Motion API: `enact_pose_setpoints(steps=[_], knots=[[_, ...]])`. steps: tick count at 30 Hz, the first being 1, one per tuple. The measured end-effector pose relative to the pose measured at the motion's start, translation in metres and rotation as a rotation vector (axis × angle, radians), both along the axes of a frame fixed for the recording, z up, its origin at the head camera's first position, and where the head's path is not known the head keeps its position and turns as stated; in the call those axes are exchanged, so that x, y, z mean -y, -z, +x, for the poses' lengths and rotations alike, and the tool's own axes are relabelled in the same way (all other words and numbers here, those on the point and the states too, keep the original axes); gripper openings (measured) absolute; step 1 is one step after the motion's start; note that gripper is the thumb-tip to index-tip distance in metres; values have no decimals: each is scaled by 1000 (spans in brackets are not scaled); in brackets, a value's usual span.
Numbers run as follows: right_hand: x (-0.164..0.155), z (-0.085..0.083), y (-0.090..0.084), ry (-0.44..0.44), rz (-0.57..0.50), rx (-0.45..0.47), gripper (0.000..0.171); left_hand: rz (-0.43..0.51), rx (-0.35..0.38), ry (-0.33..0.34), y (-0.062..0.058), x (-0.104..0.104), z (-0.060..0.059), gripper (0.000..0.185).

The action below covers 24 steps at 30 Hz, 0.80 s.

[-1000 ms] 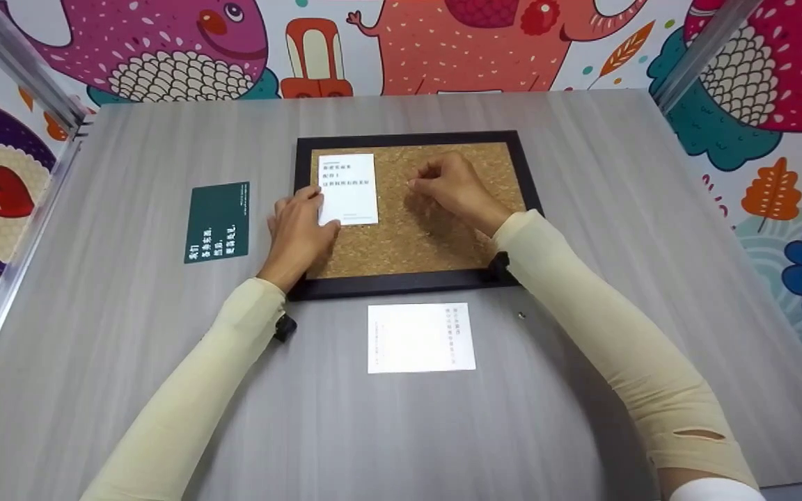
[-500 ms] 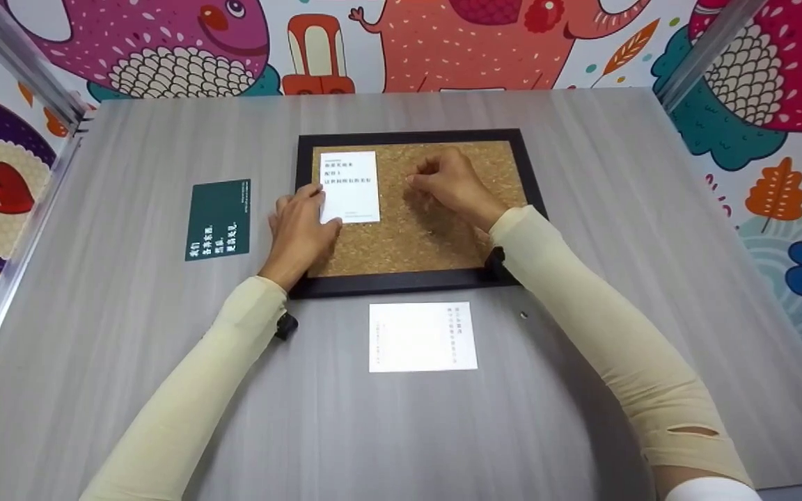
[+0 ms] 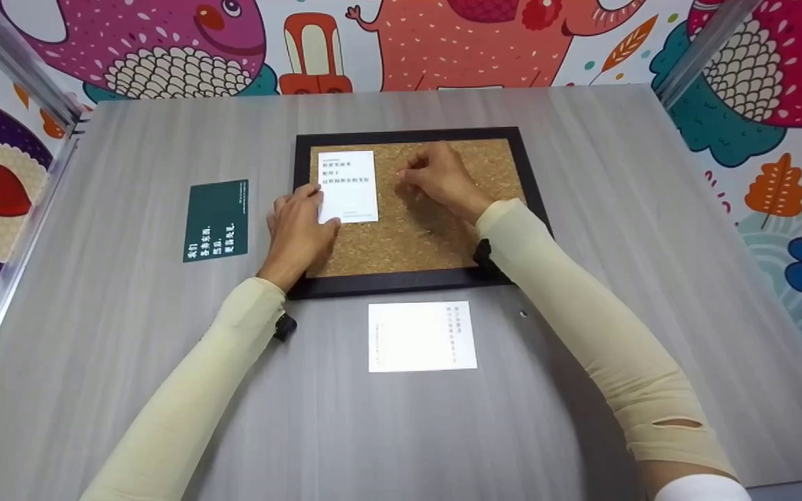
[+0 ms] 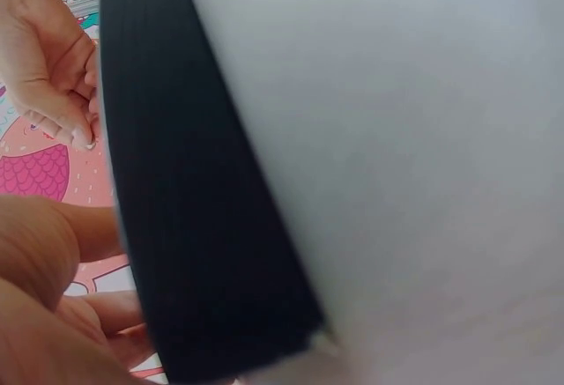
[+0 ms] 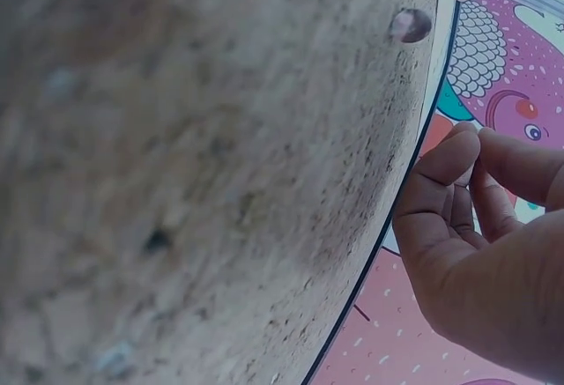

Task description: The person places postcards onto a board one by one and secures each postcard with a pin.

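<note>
A green card (image 3: 217, 220) lies on the table (image 3: 129, 348) at the left, apart from the rest. Next to the right, the left hand (image 3: 298, 226) rests on the near left part of the cork board (image 3: 436, 243), its fingers straightish and its thumb pressed flat on the lower left edge of the white card (image 3: 347, 186); nothing is gripped. The card lies flat in the far left corner of the board, its long axis running near to far, its printed lines toward the far end.

Further right, the right hand (image 3: 436, 177) hovers over the middle of the cork with thumb and fingertips pinched together just beside the card's right edge. Whether a pin is held there cannot be told; the wrist view shows the closed fingertips (image 5: 458, 160) but nothing between them. One small pin head (image 5: 411, 25) is seen stuck in the cork.

To fasten the card well, it should be kept square to the frame by the flat left thumb while pressure is applied straight down near a far corner, so that no twist is introduced. A second white sheet (image 3: 422, 336) lies on the table near the board.
</note>
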State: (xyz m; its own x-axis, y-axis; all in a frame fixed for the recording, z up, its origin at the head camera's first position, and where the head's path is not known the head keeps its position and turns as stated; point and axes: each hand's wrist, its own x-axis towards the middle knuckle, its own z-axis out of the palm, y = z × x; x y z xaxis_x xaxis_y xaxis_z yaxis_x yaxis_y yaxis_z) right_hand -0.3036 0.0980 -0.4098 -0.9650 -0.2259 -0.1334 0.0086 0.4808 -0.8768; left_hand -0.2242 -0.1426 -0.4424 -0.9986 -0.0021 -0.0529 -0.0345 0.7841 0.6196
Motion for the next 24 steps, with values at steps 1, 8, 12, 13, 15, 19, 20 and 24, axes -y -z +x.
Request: enact_pose_setpoints(steps=[1,8,12,13,15,19,20,24], knots=[[1,0,0,1,2,4,11,-1,9,-5,-5,-1,3,60],[5,-4,0,-9,-9,14,13,-1,17,-3,-6,-1,5,61],[8,-7,1,0,1,19,14,-7,11,6,-6,-1,5,60],[9,-8,1,6,2,19,14,-6,10,6,-6,-1,5,60],[11,-11,2,15,-2,18,15,-3,10,5,-6,-1,5,61],[15,-17,4,29,-15,24,14,4,15,3,-6,0,5,62],[16,-19,4,30,-16,29,14,5,14,4,-6,-1,4,62],[20,-22,5,42,-11,43,12,1,7,5,-7,-1,4,61]])
